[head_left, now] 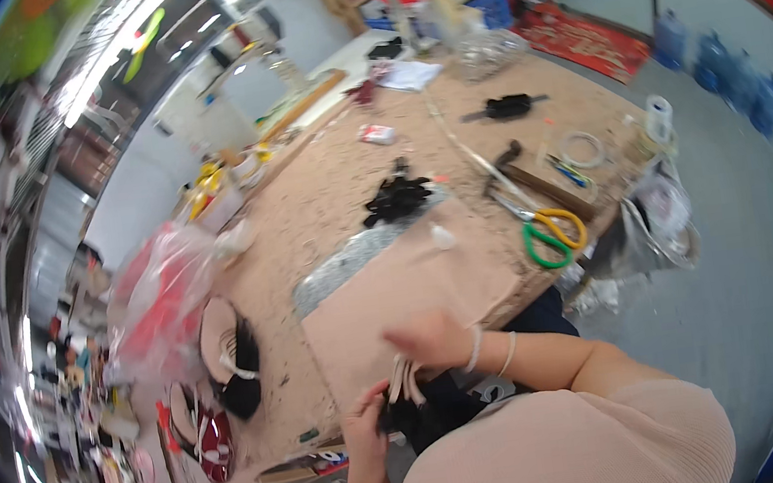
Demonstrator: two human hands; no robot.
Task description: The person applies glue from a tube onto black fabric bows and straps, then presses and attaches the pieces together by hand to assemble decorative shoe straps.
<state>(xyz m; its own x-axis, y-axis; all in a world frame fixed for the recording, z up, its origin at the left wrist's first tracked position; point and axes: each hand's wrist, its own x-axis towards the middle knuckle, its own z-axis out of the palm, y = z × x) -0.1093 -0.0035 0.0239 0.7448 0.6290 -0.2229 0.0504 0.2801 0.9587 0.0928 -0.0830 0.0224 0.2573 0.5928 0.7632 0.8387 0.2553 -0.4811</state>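
Observation:
Close to my body, at the table's near edge, my left hand (364, 425) is closed on a black, soft-looking piece (420, 418) with several beige strips (405, 380) standing up from it. It may be a shoe upper; its lower part is lost against dark clothing. Just above the strips is my right hand (429, 339), smeared by motion, so its grip cannot be made out. Beyond both hands lies a beige sheet (376, 310), partly over a grey slab (342, 268). A heap of black strips (398, 199) rests at the slab's far edge.
Scissors (555, 236) with green and yellow handles lie at the right, beside a wooden bar (549, 191) and a hammer (504, 158). Left of the sheet are a black shoe (232, 362), a dark red shoe (213, 444) and a plastic bag (164, 312). A tape roll (582, 150) lies far right.

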